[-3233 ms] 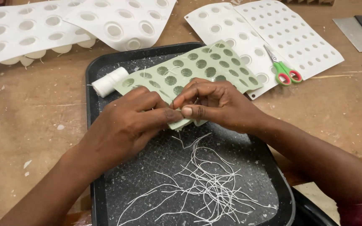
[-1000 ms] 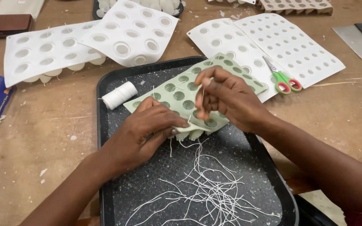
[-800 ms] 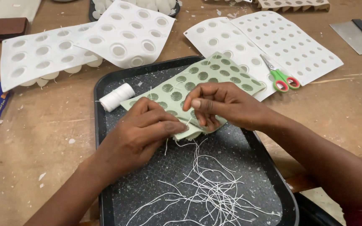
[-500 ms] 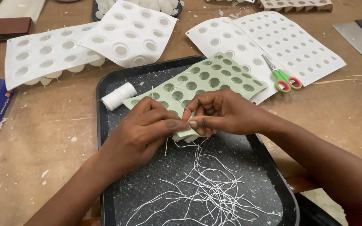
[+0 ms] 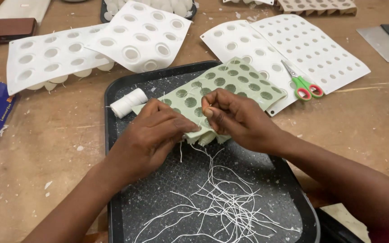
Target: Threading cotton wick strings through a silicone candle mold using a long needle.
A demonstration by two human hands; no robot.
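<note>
Pinching at the near edge of a pale green mould sheet [image 5: 221, 87], both of our hands meet over a dark speckled tray [image 5: 113, 135] on the wooden tabletop [image 5: 46, 148]. Our left hand [image 5: 151, 135] lies fingers-together on the sheet's near-left corner, pressing it down and gripping its edge; our right hand [image 5: 237, 117] has thumb and forefinger closed, seemingly on a fine white thread at the sheet's near rim, though the thread between the fingertips is too thin to make out for sure. The sheet lies slanted across the far half of the tray, its far-right corner overhanging onto a white perforated sheet [image 5: 311, 49]. We judge it light, soft and floppy, likely rubbery, bending where it is pressed; best taken at an edge or corner, with the flat of a hand to steady it, not by the round cavities. A small spool of white thread [image 5: 128, 102] lies just beside our left hand, touching the sheet's left corner. Loose white thread cuttings [image 5: 221, 202] are strewn on the near part of the tray, below both hands. Green-and-red-handled scissors [image 5: 303, 85] rest on the white sheet to the right, near but apart. White cavity moulds [image 5: 100, 47] sit farther left on the tabletop.
</note>
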